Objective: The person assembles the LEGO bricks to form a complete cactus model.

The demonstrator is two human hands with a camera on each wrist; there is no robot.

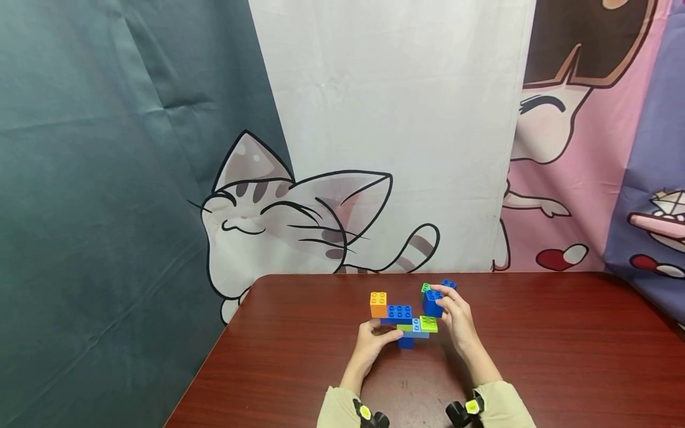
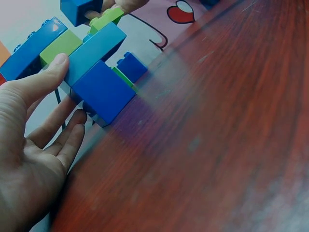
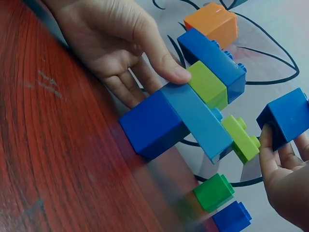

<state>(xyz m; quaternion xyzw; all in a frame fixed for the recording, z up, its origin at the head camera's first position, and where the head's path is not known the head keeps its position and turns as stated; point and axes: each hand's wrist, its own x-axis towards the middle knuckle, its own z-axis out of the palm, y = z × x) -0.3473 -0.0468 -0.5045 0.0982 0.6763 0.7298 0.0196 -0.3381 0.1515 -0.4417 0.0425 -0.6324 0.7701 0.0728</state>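
A stepped structure of toy building bricks stands on the table, with a dark blue brick (image 3: 154, 123) at its base. Across that base lies a light blue brick (image 3: 198, 121), topped by two lime green pieces, one of them a low brick (image 1: 429, 324) at the right end. On the left a long blue brick (image 1: 399, 312) carries an orange brick (image 1: 378, 305). My left hand (image 1: 369, 345) grips the structure's left side, thumb in front and fingers behind. Just above the right end, my right hand (image 1: 459, 324) pinches a separate blue brick (image 3: 287, 118) between thumb and fingers.
Behind the right hand, a green brick (image 3: 213, 192) and another blue brick (image 3: 232, 217) rest on the brown wooden table (image 1: 567, 356). A printed cloth (image 1: 417, 119) with cartoon figures hangs past the table's far edge.
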